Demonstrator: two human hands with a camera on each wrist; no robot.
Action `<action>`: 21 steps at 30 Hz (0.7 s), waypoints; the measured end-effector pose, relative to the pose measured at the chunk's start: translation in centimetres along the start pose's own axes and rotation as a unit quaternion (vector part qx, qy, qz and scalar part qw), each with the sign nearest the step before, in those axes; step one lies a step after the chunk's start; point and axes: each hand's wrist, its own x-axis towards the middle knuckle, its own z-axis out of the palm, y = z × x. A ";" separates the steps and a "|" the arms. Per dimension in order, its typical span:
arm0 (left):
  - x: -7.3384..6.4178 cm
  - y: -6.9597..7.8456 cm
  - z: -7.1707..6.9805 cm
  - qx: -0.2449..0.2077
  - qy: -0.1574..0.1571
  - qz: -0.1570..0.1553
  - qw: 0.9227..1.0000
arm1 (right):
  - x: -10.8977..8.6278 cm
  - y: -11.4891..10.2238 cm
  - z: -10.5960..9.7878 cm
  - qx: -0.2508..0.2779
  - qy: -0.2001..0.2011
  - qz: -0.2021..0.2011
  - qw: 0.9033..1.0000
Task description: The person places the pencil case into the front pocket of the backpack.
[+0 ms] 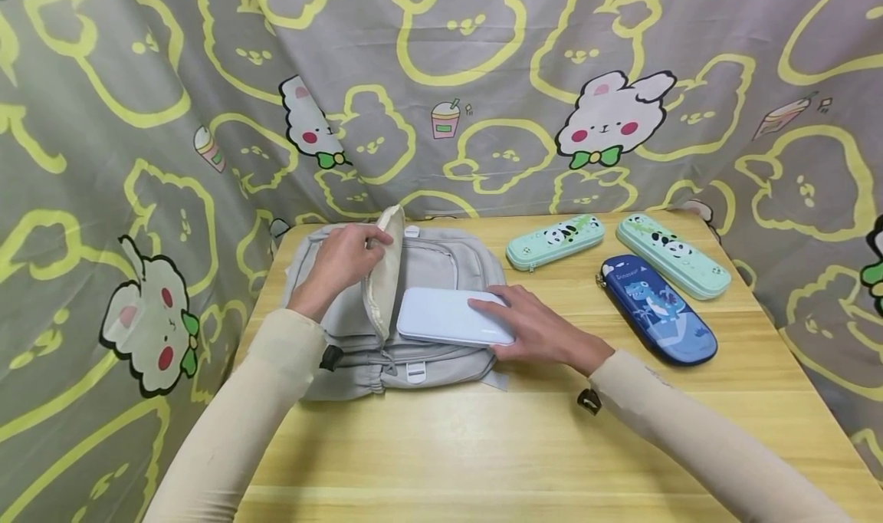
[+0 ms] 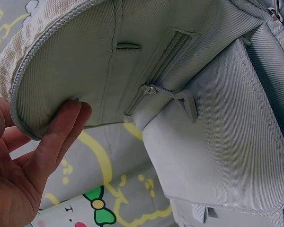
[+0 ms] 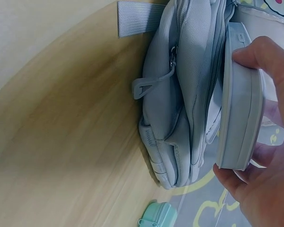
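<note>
A grey backpack [image 1: 476,258] lies on the wooden table in the head view, its front compartment unzipped. My left hand [image 1: 345,266] pinches the edge of the raised front flap [image 1: 384,285]; in the left wrist view, the thumb side is behind the flap [image 2: 71,71] and fingertips [image 2: 68,111] press its other face. With my right hand [image 1: 534,327] I grip one end of a flat pale blue case [image 1: 441,316], held over the opened compartment. The right wrist view shows thumb and fingers on opposite edges of the case [image 3: 241,104].
Right of the backpack lie two mint green panda pencil cases, one nearer [image 1: 555,241] and one farther right [image 1: 672,254]. Beside them is a dark blue dinosaur pencil case [image 1: 658,308]. A patterned curtain [image 1: 476,63] hangs behind and around the wooden table [image 1: 483,462].
</note>
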 end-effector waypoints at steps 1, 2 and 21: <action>0.0 0.0 0.0 0.000 0.000 0.001 1.000 | 0.1 0.0 0.0 -0.002 0.001 -0.002 1.000; 0.1 0.1 0.0 0.001 0.000 0.002 1.000 | 0.2 0.0 0.0 -0.001 0.001 -0.004 1.000; 0.2 0.2 0.1 0.000 -0.006 0.001 1.000 | 2.7 -0.2 0.7 -0.005 -0.018 -0.040 0.999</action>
